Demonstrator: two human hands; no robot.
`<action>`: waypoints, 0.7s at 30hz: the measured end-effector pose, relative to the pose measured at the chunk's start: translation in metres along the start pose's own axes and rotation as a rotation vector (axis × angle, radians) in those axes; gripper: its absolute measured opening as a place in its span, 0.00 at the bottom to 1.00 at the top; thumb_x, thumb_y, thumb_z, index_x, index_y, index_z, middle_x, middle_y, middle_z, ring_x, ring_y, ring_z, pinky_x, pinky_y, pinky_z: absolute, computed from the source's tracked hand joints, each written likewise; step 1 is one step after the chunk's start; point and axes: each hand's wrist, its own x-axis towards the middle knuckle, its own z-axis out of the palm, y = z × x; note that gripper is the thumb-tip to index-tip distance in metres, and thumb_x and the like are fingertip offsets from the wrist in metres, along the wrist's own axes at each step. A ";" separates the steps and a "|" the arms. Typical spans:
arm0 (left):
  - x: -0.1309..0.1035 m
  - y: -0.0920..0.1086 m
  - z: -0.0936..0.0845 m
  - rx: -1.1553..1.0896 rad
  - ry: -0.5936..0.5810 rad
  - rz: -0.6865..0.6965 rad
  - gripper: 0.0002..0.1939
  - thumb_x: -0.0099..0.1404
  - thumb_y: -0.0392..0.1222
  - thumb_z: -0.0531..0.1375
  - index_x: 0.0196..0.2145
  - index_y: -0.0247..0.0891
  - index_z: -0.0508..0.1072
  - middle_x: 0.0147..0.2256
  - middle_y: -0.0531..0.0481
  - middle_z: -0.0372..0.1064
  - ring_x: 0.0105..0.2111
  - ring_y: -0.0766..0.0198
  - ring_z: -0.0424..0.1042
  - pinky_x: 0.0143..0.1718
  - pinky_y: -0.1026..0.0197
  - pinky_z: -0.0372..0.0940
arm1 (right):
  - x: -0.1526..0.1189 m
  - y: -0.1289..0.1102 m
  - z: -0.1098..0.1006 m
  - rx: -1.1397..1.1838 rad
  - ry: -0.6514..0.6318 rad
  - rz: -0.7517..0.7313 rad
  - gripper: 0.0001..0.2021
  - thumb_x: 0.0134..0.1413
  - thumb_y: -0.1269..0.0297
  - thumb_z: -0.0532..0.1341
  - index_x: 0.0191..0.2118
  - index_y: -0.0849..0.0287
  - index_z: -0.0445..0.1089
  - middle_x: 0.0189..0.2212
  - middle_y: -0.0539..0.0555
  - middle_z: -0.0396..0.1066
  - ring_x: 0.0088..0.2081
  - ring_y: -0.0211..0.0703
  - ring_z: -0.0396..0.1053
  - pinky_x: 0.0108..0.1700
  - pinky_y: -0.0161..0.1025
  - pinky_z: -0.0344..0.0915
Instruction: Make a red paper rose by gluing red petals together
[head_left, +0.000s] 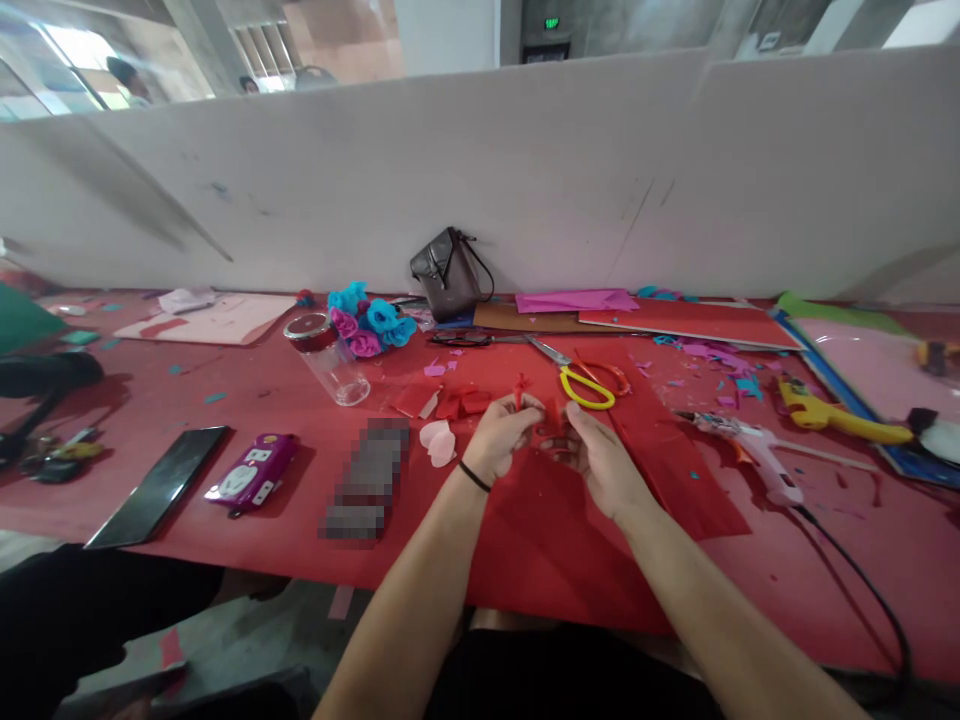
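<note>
My left hand (504,437), with a dark band at the wrist, pinches a small red paper piece (520,391) that sticks up above its fingertips. Close by on the right, my right hand (594,448) has its thumb and fingers around thin red paper (556,420), which blends with the red table behind it. Beyond my right hand lie scissors with yellow handles (587,388), blades pointing to the back left. Pale pink petal shapes (438,443) rest left of my left hand, and red scraps (463,403) lie just behind them.
A clear jar (335,368) stands beside blue and pink paper flowers (373,322). A dark bag (448,276) leans on the partition. Left are a purple case (255,474) and a black phone (161,485). Right are a white glue gun (757,455) with a cord and a yellow one (840,415).
</note>
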 end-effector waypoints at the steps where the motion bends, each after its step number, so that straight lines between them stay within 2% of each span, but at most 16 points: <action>1: 0.000 -0.005 0.006 0.019 0.010 -0.004 0.04 0.48 0.35 0.60 0.23 0.35 0.66 0.14 0.61 0.56 0.11 0.79 0.47 0.15 0.69 0.41 | -0.004 0.000 -0.005 0.008 0.015 -0.006 0.19 0.43 0.44 0.64 0.34 0.55 0.71 0.30 0.51 0.76 0.28 0.42 0.72 0.28 0.36 0.64; 5: -0.002 -0.020 0.020 0.098 0.052 0.030 0.05 0.48 0.37 0.62 0.22 0.34 0.68 0.16 0.59 0.60 0.13 0.78 0.51 0.17 0.68 0.45 | -0.014 0.004 -0.014 -0.024 0.037 -0.003 0.19 0.35 0.51 0.70 0.33 0.55 0.71 0.28 0.48 0.74 0.26 0.38 0.69 0.29 0.34 0.62; 8: -0.006 -0.025 0.024 0.094 0.052 0.041 0.06 0.47 0.37 0.62 0.22 0.34 0.68 0.15 0.59 0.60 0.14 0.78 0.51 0.17 0.68 0.44 | -0.018 0.007 -0.018 -0.034 0.087 -0.063 0.18 0.28 0.55 0.72 0.29 0.57 0.70 0.24 0.47 0.72 0.25 0.36 0.67 0.28 0.33 0.60; 12: -0.015 -0.028 0.027 -0.027 -0.001 0.007 0.10 0.47 0.40 0.65 0.26 0.34 0.67 0.13 0.63 0.53 0.11 0.79 0.46 0.16 0.68 0.40 | -0.022 0.007 -0.026 -0.042 0.113 -0.088 0.16 0.30 0.56 0.71 0.28 0.59 0.71 0.21 0.46 0.69 0.23 0.33 0.63 0.28 0.33 0.58; 15: -0.019 -0.031 0.029 -0.020 -0.044 -0.018 0.19 0.44 0.43 0.68 0.33 0.32 0.70 0.16 0.62 0.57 0.12 0.80 0.46 0.16 0.67 0.39 | -0.027 0.005 -0.031 -0.147 0.054 -0.043 0.15 0.30 0.57 0.70 0.27 0.59 0.72 0.19 0.46 0.69 0.22 0.34 0.63 0.27 0.33 0.58; 18: -0.019 -0.034 0.033 0.049 -0.040 -0.050 0.18 0.42 0.44 0.70 0.26 0.32 0.70 0.16 0.60 0.58 0.13 0.80 0.48 0.16 0.67 0.40 | -0.033 0.003 -0.039 -0.307 0.021 -0.061 0.13 0.35 0.54 0.67 0.24 0.59 0.70 0.17 0.47 0.67 0.21 0.36 0.63 0.26 0.34 0.57; 21: -0.015 -0.038 0.033 0.070 0.004 -0.043 0.17 0.43 0.45 0.70 0.22 0.33 0.67 0.15 0.62 0.54 0.13 0.80 0.46 0.17 0.67 0.39 | -0.039 -0.004 -0.065 -0.541 0.119 -0.185 0.14 0.44 0.51 0.61 0.28 0.58 0.71 0.21 0.51 0.71 0.24 0.40 0.67 0.28 0.36 0.61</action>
